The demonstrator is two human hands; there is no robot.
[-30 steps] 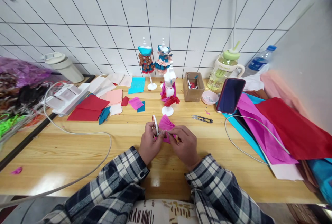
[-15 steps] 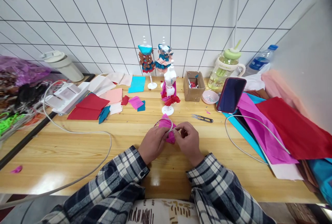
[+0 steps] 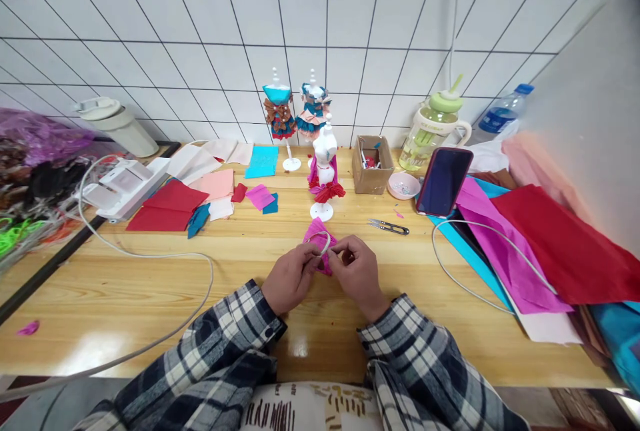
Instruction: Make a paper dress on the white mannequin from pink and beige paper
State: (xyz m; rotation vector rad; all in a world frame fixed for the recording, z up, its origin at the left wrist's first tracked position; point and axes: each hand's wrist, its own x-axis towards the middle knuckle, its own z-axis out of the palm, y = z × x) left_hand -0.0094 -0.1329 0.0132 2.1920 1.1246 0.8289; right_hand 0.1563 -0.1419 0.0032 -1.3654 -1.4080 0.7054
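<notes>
My left hand (image 3: 293,279) and my right hand (image 3: 359,276) meet over the table, thumbs and fingertips pinched close together. Between them a thin white strip (image 3: 327,242) curves up in a loop, one end at each hand's fingertips. Beneath it lies a magenta piece of crepe-like paper (image 3: 315,228), partly hidden by my fingers. Just beyond stands a small white dress form (image 3: 326,151) on a round base, draped in magenta and a ruffled red skirt. To the right of my hands lie thread snips (image 3: 389,226).
Two dressed forms, one with a turquoise top (image 3: 277,94), stand by the wall. A cardboard box (image 3: 370,181), small pink bowl (image 3: 404,186) and phone (image 3: 444,181) are at right. Red sheets (image 3: 167,206) lie left; a white cable (image 3: 207,284) crosses the table's left side.
My left fingers have shifted slightly around the white strip, and the loop looks a little smaller. More of the magenta piece shows; the view has moved slightly.
</notes>
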